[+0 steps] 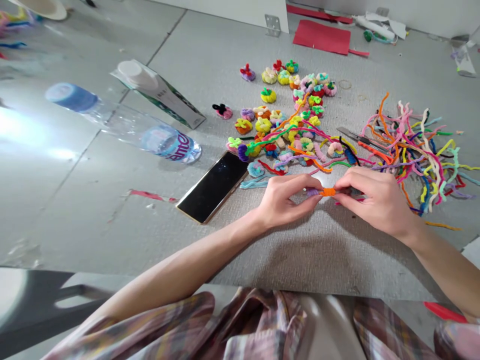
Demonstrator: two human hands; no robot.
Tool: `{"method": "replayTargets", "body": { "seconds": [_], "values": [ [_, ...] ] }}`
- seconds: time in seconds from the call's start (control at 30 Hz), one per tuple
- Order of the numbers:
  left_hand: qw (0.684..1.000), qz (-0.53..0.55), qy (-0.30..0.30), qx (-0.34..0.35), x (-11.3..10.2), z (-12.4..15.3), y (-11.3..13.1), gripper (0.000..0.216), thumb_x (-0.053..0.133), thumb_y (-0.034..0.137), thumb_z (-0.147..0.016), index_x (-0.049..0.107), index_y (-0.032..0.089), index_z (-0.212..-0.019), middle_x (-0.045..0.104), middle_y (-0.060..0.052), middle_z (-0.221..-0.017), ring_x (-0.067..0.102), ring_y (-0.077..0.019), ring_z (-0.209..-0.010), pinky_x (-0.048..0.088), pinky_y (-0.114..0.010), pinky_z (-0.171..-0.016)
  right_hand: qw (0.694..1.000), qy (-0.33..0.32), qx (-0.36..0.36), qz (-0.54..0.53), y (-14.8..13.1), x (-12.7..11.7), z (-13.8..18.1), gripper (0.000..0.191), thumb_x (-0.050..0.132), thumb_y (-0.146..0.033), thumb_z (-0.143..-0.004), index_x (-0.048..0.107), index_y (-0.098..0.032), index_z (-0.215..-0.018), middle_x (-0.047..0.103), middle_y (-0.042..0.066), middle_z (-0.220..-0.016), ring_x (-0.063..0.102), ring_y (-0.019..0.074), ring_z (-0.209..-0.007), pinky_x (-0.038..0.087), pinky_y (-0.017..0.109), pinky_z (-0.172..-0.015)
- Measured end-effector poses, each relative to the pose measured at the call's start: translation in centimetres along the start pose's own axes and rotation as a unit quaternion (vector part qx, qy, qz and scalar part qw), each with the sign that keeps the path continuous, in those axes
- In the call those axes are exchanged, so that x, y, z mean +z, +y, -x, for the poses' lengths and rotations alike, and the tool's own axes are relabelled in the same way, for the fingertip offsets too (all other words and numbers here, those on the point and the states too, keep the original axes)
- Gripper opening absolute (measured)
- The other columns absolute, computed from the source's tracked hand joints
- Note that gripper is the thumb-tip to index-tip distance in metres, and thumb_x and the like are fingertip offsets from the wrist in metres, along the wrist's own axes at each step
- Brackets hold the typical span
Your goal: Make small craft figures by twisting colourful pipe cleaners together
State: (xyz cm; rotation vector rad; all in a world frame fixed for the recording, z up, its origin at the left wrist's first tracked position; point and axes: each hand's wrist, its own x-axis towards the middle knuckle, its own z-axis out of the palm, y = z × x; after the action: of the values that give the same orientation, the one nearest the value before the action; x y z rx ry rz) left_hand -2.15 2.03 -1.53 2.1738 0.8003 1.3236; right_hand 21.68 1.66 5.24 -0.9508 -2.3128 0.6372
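Between my two hands is a short coiled piece of orange pipe cleaner [329,192], held level just above the grey table. My left hand [287,199] pinches its left end between thumb and forefinger, and a bit of purple fuzz shows by those fingertips. At the right end, my right hand [378,197] pinches in the same way. Beyond my hands lies a crowd of small coiled pipe-cleaner ornaments [263,125] in many colours. A tangle of loose pipe cleaners [427,150] spreads to the right, partly behind my right hand.
A utility knife [369,145] with its blade out lies beside the tangle. Left of my hands are a phone [213,187], a clear water bottle [127,125] on its side and a carton [161,92]. Red sheet material [321,37] lies at the back.
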Motion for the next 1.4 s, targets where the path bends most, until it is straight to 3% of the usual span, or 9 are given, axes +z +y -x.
{"method": "replayTargets", "body": {
  "seconds": [0.1, 0.2, 0.33, 0.4, 0.57, 0.73, 1.1, 1.4],
  "values": [
    [1.000, 0.007, -0.001, -0.029, 0.2, 0.1, 0.0, 0.009, 0.075, 0.025, -0.100, 0.074, 0.017, -0.095, 0.080, -0.001, -0.079, 0.071, -0.0104, -0.063, 0.054, -0.019, -0.062, 0.999, -0.005, 0.027, -0.016, 0.2, 0.2, 0.0, 0.008, 0.073, -0.017, -0.100, 0.070, -0.022, -0.095, 0.075, 0.001, -0.090, 0.068, 0.0173, -0.081, 0.049, 0.030, -0.076],
    [1.000, -0.013, 0.003, -0.012, 0.3, 0.3, -0.1, 0.005, 0.074, 0.021, -0.101, 0.074, 0.018, -0.097, 0.080, -0.001, -0.079, 0.071, -0.0103, -0.063, 0.054, -0.019, -0.062, 0.994, -0.045, 0.077, -0.061, 0.5, 0.2, -0.1, 0.006, 0.072, -0.021, -0.101, 0.072, -0.021, -0.095, 0.075, 0.000, -0.086, 0.065, 0.0147, -0.074, 0.045, 0.027, -0.071],
    [0.998, -0.032, -0.018, 0.044, 0.2, 0.2, -0.3, 0.004, 0.071, 0.021, -0.102, 0.074, 0.019, -0.100, 0.079, -0.001, -0.079, 0.073, -0.0124, -0.065, 0.055, -0.021, -0.062, 0.979, -0.122, 0.120, -0.108, 0.9, 0.1, -0.4, 0.030, 0.062, -0.034, -0.110, 0.071, -0.019, -0.085, 0.069, -0.002, -0.073, 0.060, 0.0128, -0.068, 0.039, 0.027, -0.066],
    [0.997, -0.031, -0.031, 0.057, 0.1, 0.2, -0.3, 0.004, 0.071, 0.021, -0.103, 0.073, 0.019, -0.101, 0.080, -0.002, -0.079, 0.074, -0.0135, -0.066, 0.056, -0.022, -0.063, 0.978, -0.133, 0.125, -0.102, 1.0, 0.1, -0.4, 0.033, 0.063, -0.037, -0.110, 0.071, -0.018, -0.084, 0.066, -0.002, -0.070, 0.057, 0.0125, -0.066, 0.037, 0.026, -0.065],
    [0.998, -0.038, -0.032, 0.039, 0.2, 0.3, -0.2, 0.004, 0.070, 0.022, -0.103, 0.072, 0.019, -0.101, 0.079, -0.002, -0.080, 0.073, -0.0124, -0.064, 0.054, -0.021, -0.061, 0.989, -0.095, 0.099, -0.063, 1.0, 0.5, -0.1, 0.022, 0.069, -0.031, -0.105, 0.073, -0.019, -0.088, 0.070, -0.001, -0.074, 0.060, 0.0133, -0.067, 0.039, 0.026, -0.066],
    [0.997, -0.052, -0.002, 0.065, 0.3, 0.4, -0.3, 0.002, 0.072, 0.017, -0.102, 0.070, 0.018, -0.102, 0.079, -0.002, -0.080, 0.074, -0.0127, -0.065, 0.056, -0.022, -0.062, 0.995, -0.037, 0.077, -0.041, 0.9, 0.9, 0.3, 0.007, 0.075, -0.024, -0.101, 0.074, -0.020, -0.095, 0.073, 0.000, -0.081, 0.062, 0.0134, -0.068, 0.042, 0.026, -0.065],
    [0.996, -0.043, 0.026, 0.071, 0.2, 0.1, 0.0, 0.004, 0.073, 0.020, -0.102, 0.071, 0.019, -0.098, 0.078, -0.001, -0.077, 0.072, -0.0117, -0.062, 0.055, -0.021, -0.060, 1.000, 0.002, 0.020, 0.007, -0.1, 0.9, 0.4, 0.008, 0.068, -0.019, -0.105, 0.069, -0.021, -0.097, 0.074, 0.001, -0.088, 0.068, 0.0151, -0.077, 0.048, 0.027, -0.074],
    [0.998, 0.021, -0.007, -0.055, 0.1, 0.1, 0.1, 0.015, 0.074, 0.026, -0.101, 0.074, 0.016, -0.090, 0.078, 0.001, -0.072, 0.070, -0.0097, -0.059, 0.052, -0.018, -0.060, 0.999, 0.005, -0.007, 0.035, 0.4, 1.2, 0.6, 0.011, 0.066, -0.010, -0.101, 0.067, -0.020, -0.100, 0.074, 0.001, -0.091, 0.069, 0.0152, -0.078, 0.050, 0.027, -0.074]
  ]
}}
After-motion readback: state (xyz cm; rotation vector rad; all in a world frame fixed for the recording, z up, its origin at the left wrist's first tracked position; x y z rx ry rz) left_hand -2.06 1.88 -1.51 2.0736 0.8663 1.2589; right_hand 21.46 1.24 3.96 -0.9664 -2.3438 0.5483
